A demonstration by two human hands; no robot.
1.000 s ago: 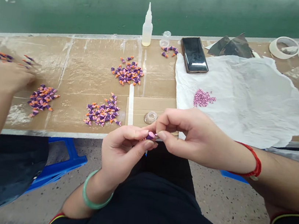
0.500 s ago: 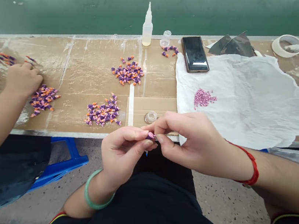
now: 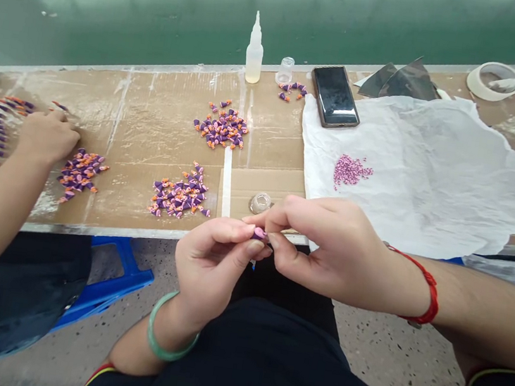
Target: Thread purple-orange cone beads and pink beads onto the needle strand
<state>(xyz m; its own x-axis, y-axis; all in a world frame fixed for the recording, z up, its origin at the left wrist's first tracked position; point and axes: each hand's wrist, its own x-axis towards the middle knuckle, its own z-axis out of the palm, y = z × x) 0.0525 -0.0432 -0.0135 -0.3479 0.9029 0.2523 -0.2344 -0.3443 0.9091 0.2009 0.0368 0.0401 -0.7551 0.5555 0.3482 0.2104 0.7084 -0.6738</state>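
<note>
L hand (image 3: 209,266) pinches purple-pink pc (image 3: 259,234), partly hidden.

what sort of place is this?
Likely a small craft or hand-assembly workshop: cardboard-covered bench, heaps of small purple-and-orange pieces, and a co-worker's hand busy at the same bench.

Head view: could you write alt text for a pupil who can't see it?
A person's left hand pinches a small purple-and-pink piece, with the right hand at one end of it. Beyond, a cardboard-covered table bears heaps of purple, pink and orange pieces and a white sheet with tiny pink bits. At left is a co-worker's hand.
</note>
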